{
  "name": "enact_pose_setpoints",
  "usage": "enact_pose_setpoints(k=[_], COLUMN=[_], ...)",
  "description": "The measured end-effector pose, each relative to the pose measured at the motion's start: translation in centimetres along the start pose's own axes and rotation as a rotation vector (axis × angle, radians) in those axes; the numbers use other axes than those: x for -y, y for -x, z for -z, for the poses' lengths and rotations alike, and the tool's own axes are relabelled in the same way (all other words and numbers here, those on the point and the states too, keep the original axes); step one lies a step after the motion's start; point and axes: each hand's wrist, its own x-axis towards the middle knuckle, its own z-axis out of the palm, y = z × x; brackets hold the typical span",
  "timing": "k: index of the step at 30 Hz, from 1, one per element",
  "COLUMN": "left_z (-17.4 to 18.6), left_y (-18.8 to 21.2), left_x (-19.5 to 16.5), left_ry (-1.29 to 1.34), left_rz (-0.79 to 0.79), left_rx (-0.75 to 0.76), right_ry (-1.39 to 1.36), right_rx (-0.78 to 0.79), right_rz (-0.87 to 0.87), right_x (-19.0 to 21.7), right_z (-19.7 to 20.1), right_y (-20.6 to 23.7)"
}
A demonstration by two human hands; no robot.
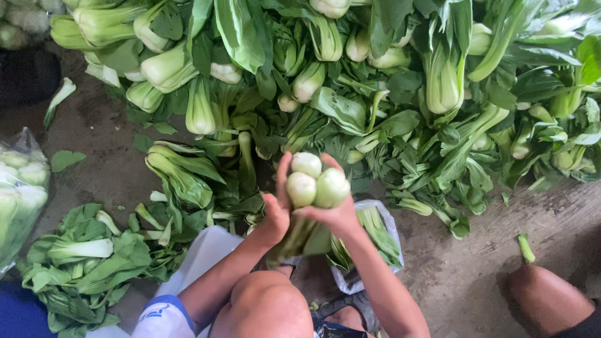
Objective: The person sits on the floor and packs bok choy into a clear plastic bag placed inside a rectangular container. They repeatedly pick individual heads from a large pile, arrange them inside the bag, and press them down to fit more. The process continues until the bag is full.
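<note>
Bok choy bunch [315,181] clasped upright, left hand [275,213], right hand [338,216].

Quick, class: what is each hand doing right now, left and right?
Left hand: closed on the bok choy bunch.
Right hand: closed on the same bunch.

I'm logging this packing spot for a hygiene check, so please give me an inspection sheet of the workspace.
Surface: bare concrete floor, damp-looking and stained.
Job's things: three bok choy heads held bunched, cut ends up, over a clear bag.
Clutter: trimmed leaves heaped on the left; one stalk on the right.
Hands: left hand and right hand both clasp the bunch.
Cables: nothing seen.
Surroundings: big bok choy pile ahead; filled bag at left edge.
</note>
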Motion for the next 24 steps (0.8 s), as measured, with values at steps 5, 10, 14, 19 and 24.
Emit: enact_pose_setpoints(k=[5,10,14,19,24], left_z=[0.0,1.8,2.5,1.3,0.3], left_y=[-2.9,-14.8,-21.1,-20.7,-14.7], left_x=[-1.7,-3.2,-1.1,-1.4,-8.2], left_ry=[-0.409,-1.197,-1.870,-1.883,-1.709], left_rz=[-0.140,-0.394,-0.098,0.155,0.089], left_rx=[0.137,-0.207,-0.172,-0.049,-0.100], right_ry=[-0.208,-0.399,-0.202,0.092,0.345], right_rx=[0.071,0.194,0.204,0.153,0.090], right_rz=[-0.007,0.036,0.021,-0.018,-0.108], right_x=[1.1,5.7,11.0,15.5,17.6], right_z=[4.9,8.9,11.3,13.4,14.3], right_y=[-0.6,1.1,2.4,4.4,9.4])
